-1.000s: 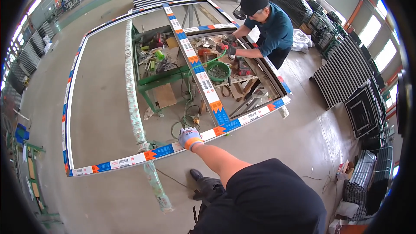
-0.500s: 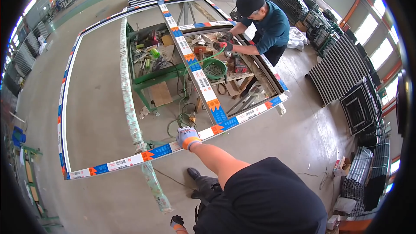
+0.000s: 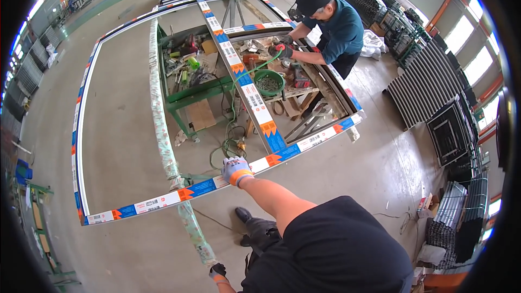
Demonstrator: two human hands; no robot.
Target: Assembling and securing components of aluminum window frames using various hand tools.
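A large rectangular window frame (image 3: 202, 187), covered in blue, white and orange protective tape, lies across supports. My right hand (image 3: 236, 169), in a grey glove with an orange cuff, is closed over its near bar, left of the joint with the crossbar (image 3: 251, 93). At the lower edge, my left hand (image 3: 217, 271) is beside the near end of a film-wrapped support beam (image 3: 191, 224) that runs under the frame. Its dark-gloved fingers are too small to read. Across the frame, a co-worker's gloved hands (image 3: 281, 50) hold a red tool on a green hose (image 3: 259, 67).
Inside the frame's outline stand a green workbench (image 3: 196, 93) with scattered tools, a green bowl (image 3: 269, 82) of small metal pieces and a red-black power tool (image 3: 300, 77). Hose and cables (image 3: 230, 140) trail to the floor. Striped profile stacks (image 3: 426, 89) stand at right.
My left hand has moved up to the end of the wrapped beam. The frame's right side has shifted slightly right. My right hand keeps its hold; the co-worker's hands have moved slightly.
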